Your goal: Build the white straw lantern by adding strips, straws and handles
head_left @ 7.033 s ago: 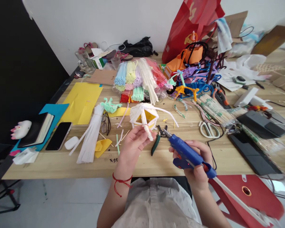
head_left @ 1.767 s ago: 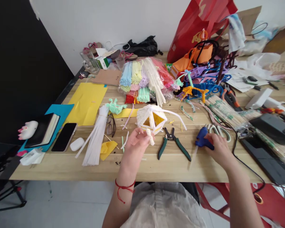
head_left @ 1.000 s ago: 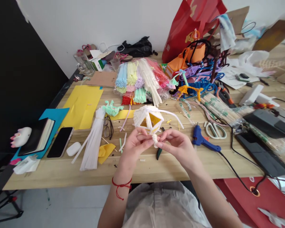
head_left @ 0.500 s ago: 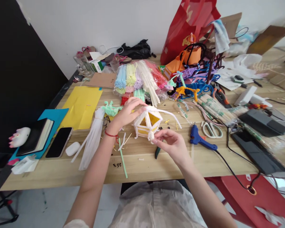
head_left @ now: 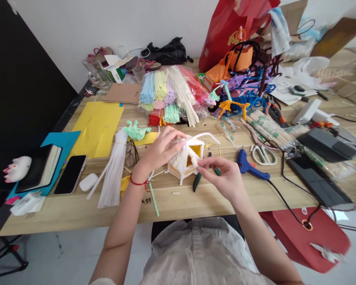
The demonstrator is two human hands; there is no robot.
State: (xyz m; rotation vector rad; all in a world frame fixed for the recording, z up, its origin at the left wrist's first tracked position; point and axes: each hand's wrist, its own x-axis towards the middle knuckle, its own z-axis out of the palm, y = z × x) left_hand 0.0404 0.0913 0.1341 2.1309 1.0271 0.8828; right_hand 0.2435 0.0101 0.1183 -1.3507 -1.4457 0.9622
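Note:
A small lantern-like frame of white pipe cleaners with yellow panels [head_left: 181,172] stands on the wooden table in front of me. One loose white stem [head_left: 208,135] curves out from its top to the right. My left hand [head_left: 161,152] grips the top of the frame from the left, fingers bent over it. Between thumb and forefinger, my right hand [head_left: 224,176] pinches the end of a bumpy cream pipe-cleaner strip [head_left: 191,156], which lies against a roof opening on the right. Cream strip also covers the roof's left part. The left fingertips are partly hidden.
Dark green-handled pliers [head_left: 197,182] lie beside the frame. To the right are a blue glue gun [head_left: 250,166] with its cord and white scissors [head_left: 264,155]. White pipe cleaners [head_left: 114,174], glasses [head_left: 132,153] and a phone [head_left: 70,174] lie left; bagged pipe cleaners [head_left: 169,93] lie behind.
My right hand has moved up and slightly right, bringing the cream strip from the frame's lower front corner to the roof opening. The frame has turned, and the left hand stays on its top.

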